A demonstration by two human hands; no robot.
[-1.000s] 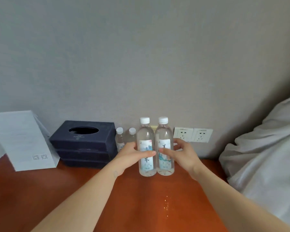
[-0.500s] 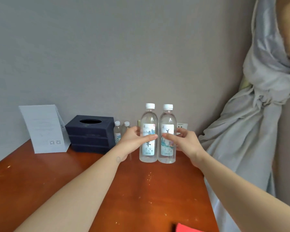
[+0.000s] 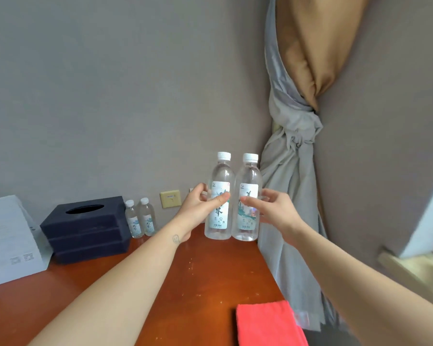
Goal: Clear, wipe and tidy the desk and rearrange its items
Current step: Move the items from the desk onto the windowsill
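Two clear water bottles with white caps are held upright side by side above the back right corner of the orange-brown desk. My left hand grips the left bottle around its label. My right hand grips the right bottle the same way. A red cloth lies on the desk near its front right edge.
A dark blue tissue box sits at the back left, with two small water bottles beside it against the wall. A white folded card stands at far left. A knotted grey curtain hangs by the desk's right edge.
Both hands have lifted the two bottles off the desk and carried them to the right. The view has swung right, and the red cloth has come into sight.
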